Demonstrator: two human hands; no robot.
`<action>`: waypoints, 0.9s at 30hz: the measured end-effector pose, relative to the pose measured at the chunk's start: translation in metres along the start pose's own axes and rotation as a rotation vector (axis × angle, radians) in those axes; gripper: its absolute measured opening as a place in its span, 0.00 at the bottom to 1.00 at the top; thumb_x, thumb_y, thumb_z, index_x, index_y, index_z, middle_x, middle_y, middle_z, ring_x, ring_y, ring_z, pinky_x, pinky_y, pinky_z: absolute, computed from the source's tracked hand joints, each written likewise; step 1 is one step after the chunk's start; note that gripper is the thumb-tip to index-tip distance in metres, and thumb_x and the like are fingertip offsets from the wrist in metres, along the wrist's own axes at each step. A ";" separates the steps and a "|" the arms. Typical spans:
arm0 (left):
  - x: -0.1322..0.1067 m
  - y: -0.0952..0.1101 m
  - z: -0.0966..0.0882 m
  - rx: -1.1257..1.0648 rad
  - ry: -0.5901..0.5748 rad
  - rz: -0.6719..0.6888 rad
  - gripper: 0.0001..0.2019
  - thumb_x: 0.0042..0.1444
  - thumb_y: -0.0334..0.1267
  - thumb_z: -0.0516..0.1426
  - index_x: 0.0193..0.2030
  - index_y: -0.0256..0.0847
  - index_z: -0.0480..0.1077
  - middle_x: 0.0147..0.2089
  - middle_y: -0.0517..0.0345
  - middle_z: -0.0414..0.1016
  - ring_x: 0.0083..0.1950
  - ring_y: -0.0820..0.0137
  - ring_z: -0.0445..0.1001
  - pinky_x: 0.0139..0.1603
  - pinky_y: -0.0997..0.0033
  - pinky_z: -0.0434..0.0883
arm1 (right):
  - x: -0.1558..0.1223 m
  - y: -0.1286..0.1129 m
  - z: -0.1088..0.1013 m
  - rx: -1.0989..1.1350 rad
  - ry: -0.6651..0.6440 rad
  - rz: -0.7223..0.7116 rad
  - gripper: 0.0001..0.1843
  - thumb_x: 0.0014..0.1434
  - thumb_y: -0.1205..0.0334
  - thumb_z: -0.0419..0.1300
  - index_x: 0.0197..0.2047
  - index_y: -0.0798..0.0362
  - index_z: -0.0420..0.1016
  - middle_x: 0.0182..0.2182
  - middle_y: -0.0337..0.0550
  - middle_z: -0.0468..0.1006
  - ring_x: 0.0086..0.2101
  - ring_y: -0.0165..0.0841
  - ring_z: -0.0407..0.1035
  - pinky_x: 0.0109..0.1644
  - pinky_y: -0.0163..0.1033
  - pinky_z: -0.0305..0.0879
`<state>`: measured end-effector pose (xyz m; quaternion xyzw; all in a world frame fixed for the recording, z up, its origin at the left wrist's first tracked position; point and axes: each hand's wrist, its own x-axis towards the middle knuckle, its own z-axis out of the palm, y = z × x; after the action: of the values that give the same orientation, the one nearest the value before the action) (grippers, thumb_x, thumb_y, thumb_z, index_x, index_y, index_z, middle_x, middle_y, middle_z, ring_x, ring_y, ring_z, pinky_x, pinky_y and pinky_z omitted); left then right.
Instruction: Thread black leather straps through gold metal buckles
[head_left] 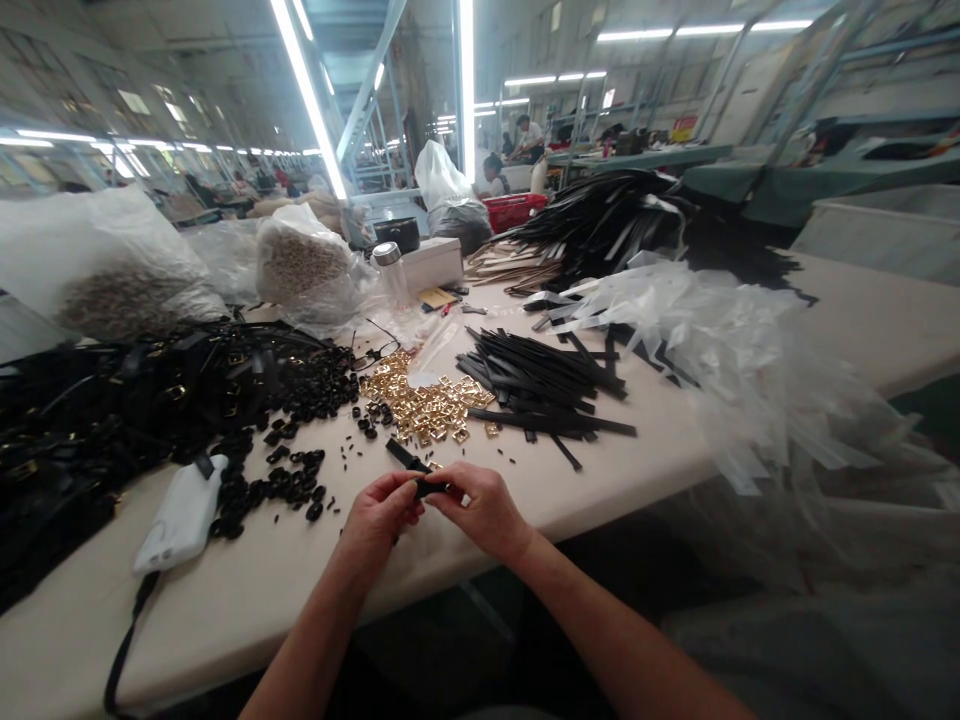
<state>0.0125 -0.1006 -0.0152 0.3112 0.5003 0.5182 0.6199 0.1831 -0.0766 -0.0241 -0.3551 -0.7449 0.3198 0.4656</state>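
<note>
My left hand and my right hand meet just above the table's near edge, both pinched on a short black strap that runs up and left from my fingers. Right behind it lies a pile of small gold buckles. A bundle of loose black straps lies to the right of the buckles. Small black loops are scattered to the left.
A white pouch lies at the left on the beige table. A heap of finished black straps fills the far left. Clear plastic sleeves pile up at the right. Bags of parts and a jar stand behind. People work at distant tables.
</note>
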 end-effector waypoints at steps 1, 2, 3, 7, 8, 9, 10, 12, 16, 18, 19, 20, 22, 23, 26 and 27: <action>0.000 0.000 0.000 0.004 -0.001 0.003 0.18 0.42 0.42 0.68 0.40 0.35 0.76 0.29 0.55 0.76 0.26 0.76 0.70 0.27 0.79 0.66 | 0.000 0.001 0.001 0.002 -0.004 0.000 0.08 0.57 0.64 0.64 0.41 0.51 0.77 0.31 0.39 0.77 0.27 0.28 0.67 0.32 0.32 0.64; -0.001 0.001 0.001 0.007 0.000 0.009 0.19 0.42 0.42 0.68 0.41 0.35 0.76 0.31 0.54 0.77 0.26 0.76 0.70 0.27 0.79 0.66 | 0.000 0.002 0.001 -0.001 -0.012 -0.001 0.07 0.57 0.64 0.64 0.41 0.51 0.77 0.30 0.38 0.77 0.26 0.28 0.67 0.32 0.32 0.64; -0.002 0.001 0.001 0.009 0.001 0.018 0.20 0.42 0.42 0.68 0.42 0.35 0.76 0.32 0.53 0.77 0.27 0.76 0.70 0.27 0.79 0.66 | 0.000 0.002 0.002 -0.006 -0.021 -0.001 0.07 0.57 0.64 0.64 0.40 0.51 0.77 0.30 0.38 0.77 0.26 0.28 0.67 0.32 0.32 0.64; -0.004 0.000 0.002 0.035 0.008 0.087 0.18 0.44 0.42 0.67 0.41 0.37 0.75 0.33 0.55 0.77 0.29 0.73 0.72 0.28 0.77 0.66 | 0.000 0.001 0.000 -0.009 -0.025 0.013 0.05 0.57 0.64 0.62 0.39 0.51 0.76 0.29 0.38 0.77 0.27 0.28 0.68 0.32 0.32 0.64; -0.005 -0.001 0.002 0.055 0.010 0.109 0.17 0.44 0.41 0.67 0.40 0.37 0.75 0.33 0.55 0.77 0.30 0.72 0.72 0.28 0.77 0.66 | 0.000 0.001 -0.001 -0.002 -0.023 0.018 0.04 0.58 0.64 0.62 0.38 0.51 0.76 0.29 0.38 0.77 0.27 0.29 0.68 0.32 0.32 0.64; -0.005 -0.002 0.002 0.079 0.016 0.126 0.16 0.44 0.41 0.67 0.39 0.37 0.75 0.33 0.55 0.77 0.30 0.72 0.72 0.28 0.77 0.66 | 0.001 0.000 -0.002 0.005 -0.023 0.022 0.04 0.58 0.64 0.62 0.38 0.51 0.76 0.30 0.39 0.77 0.28 0.29 0.69 0.32 0.33 0.64; -0.006 -0.003 0.001 0.105 0.025 0.139 0.15 0.44 0.41 0.67 0.39 0.37 0.75 0.33 0.56 0.77 0.30 0.73 0.71 0.28 0.78 0.65 | 0.001 -0.001 -0.003 0.011 -0.025 0.027 0.04 0.59 0.63 0.62 0.38 0.51 0.76 0.30 0.39 0.77 0.28 0.29 0.69 0.33 0.33 0.64; -0.006 -0.005 0.001 0.152 0.058 0.152 0.15 0.44 0.41 0.67 0.39 0.38 0.76 0.30 0.58 0.76 0.28 0.74 0.69 0.26 0.78 0.63 | 0.001 -0.003 -0.004 0.011 -0.027 0.038 0.04 0.59 0.62 0.61 0.38 0.51 0.76 0.30 0.40 0.77 0.29 0.30 0.70 0.34 0.34 0.64; -0.007 -0.006 0.004 0.213 0.125 0.188 0.15 0.44 0.42 0.66 0.38 0.38 0.76 0.26 0.60 0.73 0.25 0.75 0.66 0.24 0.78 0.61 | 0.001 -0.002 -0.004 -0.024 -0.008 0.035 0.03 0.59 0.63 0.62 0.38 0.51 0.75 0.31 0.40 0.77 0.30 0.31 0.70 0.35 0.34 0.64; -0.008 -0.006 0.005 0.235 0.135 0.200 0.15 0.44 0.42 0.66 0.38 0.38 0.77 0.25 0.60 0.73 0.25 0.75 0.66 0.24 0.78 0.61 | 0.000 -0.001 -0.003 -0.040 -0.003 0.025 0.03 0.58 0.65 0.62 0.37 0.51 0.75 0.31 0.39 0.77 0.30 0.31 0.69 0.35 0.34 0.63; -0.008 -0.006 0.006 0.243 0.133 0.203 0.15 0.44 0.42 0.66 0.38 0.38 0.77 0.25 0.60 0.73 0.25 0.74 0.66 0.24 0.77 0.61 | 0.000 -0.001 -0.003 -0.043 -0.003 0.023 0.03 0.58 0.65 0.62 0.37 0.51 0.75 0.31 0.39 0.77 0.30 0.30 0.69 0.35 0.34 0.63; -0.008 -0.006 0.006 0.246 0.127 0.204 0.15 0.44 0.42 0.66 0.38 0.38 0.77 0.25 0.60 0.73 0.25 0.74 0.66 0.24 0.77 0.61 | 0.000 -0.001 -0.002 -0.044 -0.003 0.023 0.03 0.57 0.65 0.62 0.37 0.51 0.75 0.31 0.39 0.77 0.30 0.30 0.69 0.34 0.34 0.63; -0.007 -0.005 0.005 0.235 0.112 0.195 0.15 0.43 0.41 0.67 0.38 0.37 0.77 0.25 0.59 0.73 0.26 0.74 0.66 0.23 0.78 0.60 | 0.000 -0.001 -0.003 -0.034 -0.006 0.028 0.03 0.58 0.65 0.62 0.37 0.51 0.75 0.30 0.39 0.77 0.29 0.30 0.69 0.34 0.33 0.63; -0.006 -0.005 0.004 0.222 0.102 0.182 0.15 0.43 0.41 0.67 0.38 0.37 0.78 0.25 0.59 0.73 0.25 0.74 0.66 0.23 0.78 0.59 | 0.000 -0.002 -0.003 -0.023 -0.010 0.030 0.02 0.58 0.65 0.62 0.37 0.51 0.75 0.30 0.39 0.77 0.29 0.30 0.69 0.34 0.33 0.63; -0.004 -0.004 0.000 0.170 0.075 0.130 0.16 0.41 0.40 0.67 0.38 0.36 0.78 0.23 0.59 0.73 0.25 0.75 0.66 0.22 0.79 0.57 | 0.001 -0.004 -0.005 0.009 -0.026 0.022 0.02 0.59 0.64 0.62 0.37 0.51 0.75 0.29 0.39 0.77 0.30 0.31 0.70 0.35 0.33 0.63; -0.004 -0.004 -0.001 0.149 0.068 0.112 0.17 0.41 0.41 0.68 0.38 0.35 0.78 0.23 0.58 0.73 0.24 0.75 0.66 0.22 0.79 0.57 | 0.001 -0.004 -0.005 0.014 -0.034 0.014 0.02 0.59 0.63 0.61 0.37 0.51 0.75 0.30 0.39 0.77 0.30 0.31 0.70 0.35 0.34 0.64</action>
<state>0.0132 -0.1052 -0.0174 0.3663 0.5400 0.5235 0.5479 0.1865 -0.0776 -0.0189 -0.3516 -0.7478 0.3344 0.4531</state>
